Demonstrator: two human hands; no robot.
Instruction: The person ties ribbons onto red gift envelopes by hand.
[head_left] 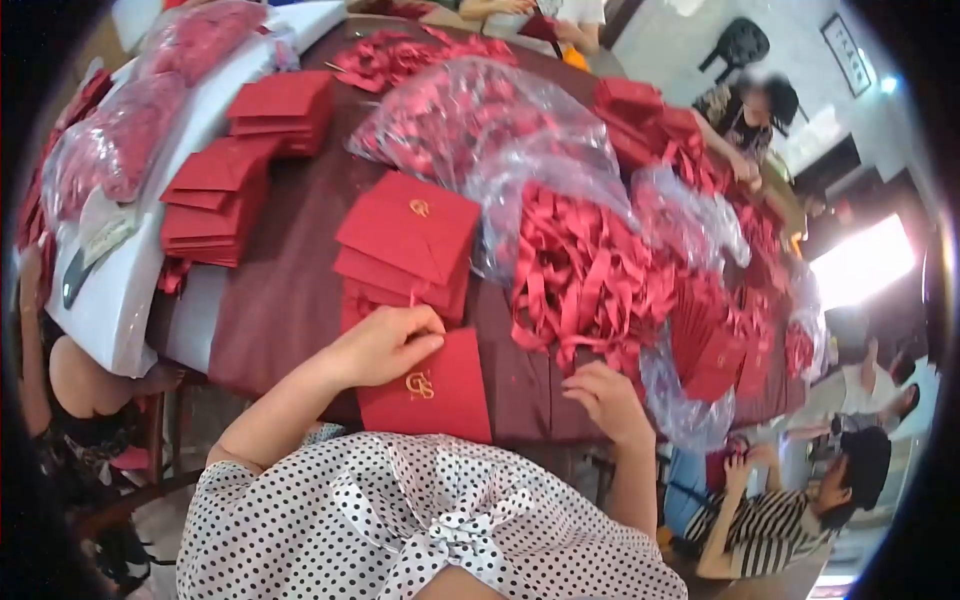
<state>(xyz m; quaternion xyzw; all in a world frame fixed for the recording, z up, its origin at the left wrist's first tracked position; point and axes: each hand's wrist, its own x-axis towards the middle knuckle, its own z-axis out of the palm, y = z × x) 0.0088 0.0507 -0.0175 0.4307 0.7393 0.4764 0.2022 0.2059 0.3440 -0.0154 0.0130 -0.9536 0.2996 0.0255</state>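
Observation:
A flat red paper gift bag (440, 395) with gold letters lies at the table's front edge, before my body. My left hand (392, 345) is closed at its upper edge, thumb and fingers pinched there; a bit of red ribbon shows just above the knuckles. Beyond it rises a stack of similar red bags (405, 235). My right hand (608, 400) is held to the right of the bag, fingers curled together, beside a heap of red ribbons (580, 270). Whether a ribbon is between those fingers cannot be made out.
Large clear plastic bags (490, 120) of red ribbon fill the table's middle. More bag stacks (215, 195) stand at the left, beside a white board (110, 310) carrying filled plastic bags. Other people sit around the table, one in a striped shirt (765, 530) at lower right.

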